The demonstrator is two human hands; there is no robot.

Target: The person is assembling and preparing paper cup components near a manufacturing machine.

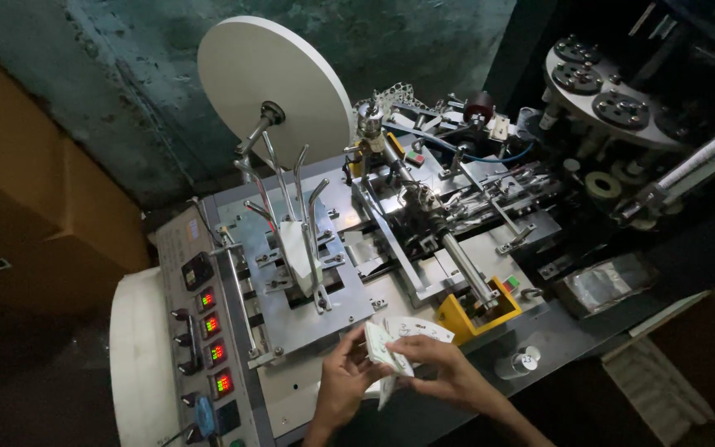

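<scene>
- Grip of both hands closed on one stack of white printed paper blanks (388, 348), held just above the front edge of the machine worktop (308, 397).
- Left hand (343, 382) clenched around the stack's lower left end, thumb on top; right hand (448, 368) pinching the right side, fingers curled over the fanned edge.
- Stack lying between the two hands, long axis running roughly from lower left to upper right, curved upper edges fanned toward the yellow bracket (477, 314).
- Feed cradle of bent metal rods (295, 207) standing up and to the left of the stack, well apart from it; left hand the nearer one to it.
- Inside that cradle: a thin upright pack of white blanks (295, 248), leaning between the rods.
- Large white paper reel (275, 83) mounted behind the cradle.
- Control panel with red and green displays (213, 339) just left of the left hand.
- Round turret of dark sockets (614, 91) far to the right; contents of the sockets too dark to tell.
</scene>
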